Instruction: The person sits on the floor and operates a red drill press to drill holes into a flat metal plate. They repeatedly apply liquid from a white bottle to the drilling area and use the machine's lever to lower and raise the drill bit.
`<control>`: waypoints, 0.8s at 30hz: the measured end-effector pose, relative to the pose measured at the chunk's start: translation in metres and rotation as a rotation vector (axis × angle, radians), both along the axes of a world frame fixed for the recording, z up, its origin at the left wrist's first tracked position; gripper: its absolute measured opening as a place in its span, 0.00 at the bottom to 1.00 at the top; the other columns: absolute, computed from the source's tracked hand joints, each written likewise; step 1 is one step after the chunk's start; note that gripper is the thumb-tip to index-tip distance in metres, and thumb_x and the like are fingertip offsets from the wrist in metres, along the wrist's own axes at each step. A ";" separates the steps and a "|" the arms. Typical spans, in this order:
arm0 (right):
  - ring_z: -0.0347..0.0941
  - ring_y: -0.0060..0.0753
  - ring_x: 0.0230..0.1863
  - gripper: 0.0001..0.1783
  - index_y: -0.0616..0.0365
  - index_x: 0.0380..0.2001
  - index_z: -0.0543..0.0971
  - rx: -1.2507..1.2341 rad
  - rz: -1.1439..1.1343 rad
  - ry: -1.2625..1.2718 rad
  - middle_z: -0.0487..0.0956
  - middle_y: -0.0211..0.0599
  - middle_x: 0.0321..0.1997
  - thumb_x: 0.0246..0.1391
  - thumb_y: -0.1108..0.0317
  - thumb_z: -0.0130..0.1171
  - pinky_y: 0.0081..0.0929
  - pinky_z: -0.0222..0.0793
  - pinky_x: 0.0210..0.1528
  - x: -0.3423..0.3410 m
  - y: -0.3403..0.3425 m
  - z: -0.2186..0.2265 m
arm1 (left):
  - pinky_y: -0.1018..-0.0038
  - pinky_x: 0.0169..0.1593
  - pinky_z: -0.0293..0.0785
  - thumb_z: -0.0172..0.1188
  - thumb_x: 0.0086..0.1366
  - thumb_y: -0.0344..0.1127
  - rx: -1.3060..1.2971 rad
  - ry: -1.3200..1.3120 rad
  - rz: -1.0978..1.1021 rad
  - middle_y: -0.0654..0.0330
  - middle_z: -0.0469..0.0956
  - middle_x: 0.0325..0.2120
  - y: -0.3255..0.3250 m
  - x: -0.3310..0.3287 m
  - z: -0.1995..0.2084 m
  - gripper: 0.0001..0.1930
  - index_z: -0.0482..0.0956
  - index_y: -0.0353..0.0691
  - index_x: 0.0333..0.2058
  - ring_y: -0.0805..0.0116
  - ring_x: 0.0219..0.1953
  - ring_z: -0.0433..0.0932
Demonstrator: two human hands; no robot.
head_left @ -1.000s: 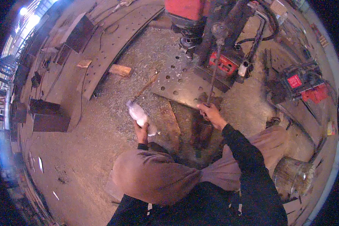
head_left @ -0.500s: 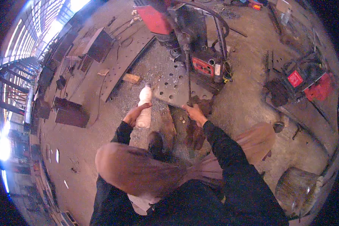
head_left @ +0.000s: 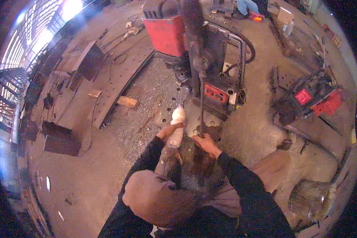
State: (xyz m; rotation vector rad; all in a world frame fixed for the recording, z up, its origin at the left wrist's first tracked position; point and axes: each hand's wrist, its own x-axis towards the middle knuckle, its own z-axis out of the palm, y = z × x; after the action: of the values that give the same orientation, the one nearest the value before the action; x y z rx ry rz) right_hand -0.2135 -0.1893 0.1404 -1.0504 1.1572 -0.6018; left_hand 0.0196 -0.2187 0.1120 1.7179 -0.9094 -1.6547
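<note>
- The long perforated plate (head_left: 119,81) lies along the upper left of the frame, its edge running diagonally.
- The drilling machine (head_left: 164,37), with its red housing, stands at the upper centre. A dark hose loops on its right side, and a red control panel (head_left: 215,94) faces me near its base.
- A second machine (head_left: 305,97), red and black, rests at the right of the frame, well apart from my hands.
- The dark steel box (head_left: 61,141) sits at the left of the frame.
- A round container (head_left: 309,198) stands at the lower right.
- The drilled plate (head_left: 191,119) lies at the centre, below the drilling machine, with several round holes visible in its face.
- The lever rod (head_left: 202,103) runs down from the drilling machine toward the centre of the frame.
- The whitish bottle (head_left: 178,119) is at the centre, left of the lever rod, tilted with its narrow top toward the drilling machine. Contact between bottle and plate cannot be determined.
- My left hand (head_left: 168,131), just left of centre, grips the bottle around its middle.
- My right hand (head_left: 207,144), just right of centre, has its fingers closed around the rod's lower end.
- A wood block (head_left: 127,102) lies at the left of centre, near the long plate's edge.
</note>
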 end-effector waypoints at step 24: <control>0.65 0.19 0.26 0.21 0.54 0.39 0.76 0.154 -0.096 0.077 0.72 0.23 0.26 0.51 0.50 0.65 0.22 0.60 0.27 0.010 0.007 0.013 | 0.74 0.21 0.75 0.60 0.62 0.52 0.194 0.724 0.155 0.64 0.80 0.24 -0.010 -0.014 0.037 0.18 0.78 0.43 0.40 0.71 0.18 0.76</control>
State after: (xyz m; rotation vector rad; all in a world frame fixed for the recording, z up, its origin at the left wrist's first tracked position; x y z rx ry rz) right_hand -0.2037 -0.1821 0.1537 -0.8970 1.3056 -0.5417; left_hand 0.0052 -0.2291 0.1486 1.1047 -0.2722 -2.0811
